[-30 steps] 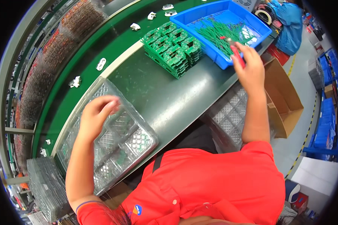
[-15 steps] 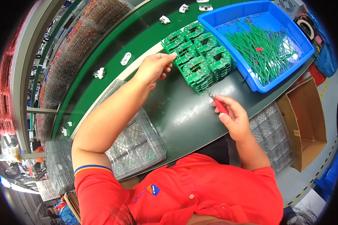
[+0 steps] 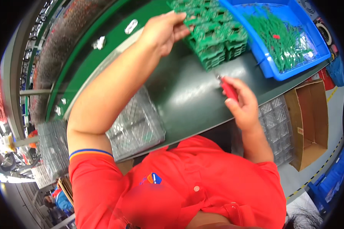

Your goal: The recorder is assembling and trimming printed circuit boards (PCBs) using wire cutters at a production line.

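Note:
Green circuit boards point(image 3: 214, 36) are stacked in side-by-side piles at the far middle of the bench, cut off by the picture's upper edge. My left hand point(image 3: 164, 30) reaches to the left side of these piles, its thumb and fingers closed on the edge of a circuit board; part of the fingertips is hidden. In my right hand point(image 3: 242, 101) is a small pair of red-handled cutters point(image 3: 229, 91), their metal tip pointing toward the near corner of the boards without touching them.
Right of the boards, a blue tub point(image 3: 269, 66) holds many green strips. A clear plastic tray point(image 3: 137, 128) lies on the bench at left; more trays point(image 3: 277, 129) stand below its edge near a cardboard box point(image 3: 307, 126). White parts point(image 3: 131, 26) sit on the green conveyor point(image 3: 114, 26).
The whole view has shifted, so the bench sits higher in the picture. My left fingers have opened out somewhat along the board edge. The right hand keeps its hold on the cutters.

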